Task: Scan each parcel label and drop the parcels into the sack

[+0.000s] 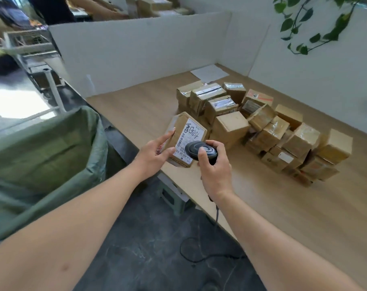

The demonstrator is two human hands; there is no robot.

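Note:
My left hand (157, 150) grips a brown cardboard parcel (183, 128) by its left side, above the table's near left corner. Its white label (188, 136) with barcode and handwriting faces up. My right hand (215, 166) holds a black barcode scanner (199, 150), whose head sits right over the lower part of the label. A black cable (217, 215) hangs from the scanner to the floor. The green woven sack (52, 148) stands open to the left, beside the table. A pile of several cardboard parcels (268, 127) lies on the table to the right.
The wooden table (304, 206) has white partition walls (136, 51) at the back and right. A white sheet of paper (209, 73) lies at the far corner. A small green stool (174, 198) stands under the table edge. Another person works behind the partition. Plant leaves (316, 22) hang top right.

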